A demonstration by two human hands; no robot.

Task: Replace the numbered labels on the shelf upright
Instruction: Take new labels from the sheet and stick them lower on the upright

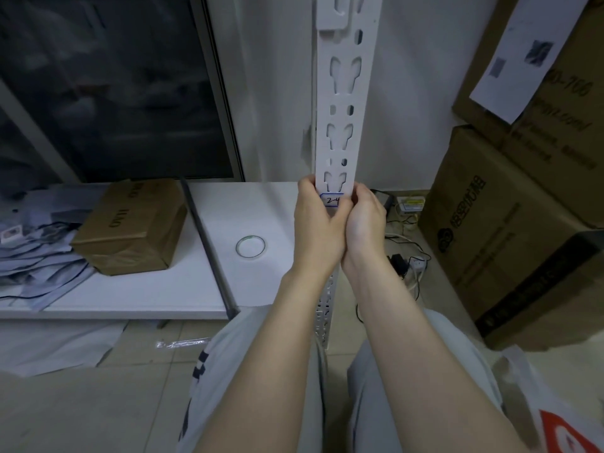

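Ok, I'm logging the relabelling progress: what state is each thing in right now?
label: on the upright, both hands touching it.
upright: standing vertical.
left hand: grips the upright's left edge.
right hand: grips the upright's right edge.
tape roll: lying flat, untouched.
small box: closed.
big boxes: stacked, closed.

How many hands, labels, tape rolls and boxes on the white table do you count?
hands: 2 (left hand, right hand)
label: 1
tape roll: 1
box: 1
Total: 5
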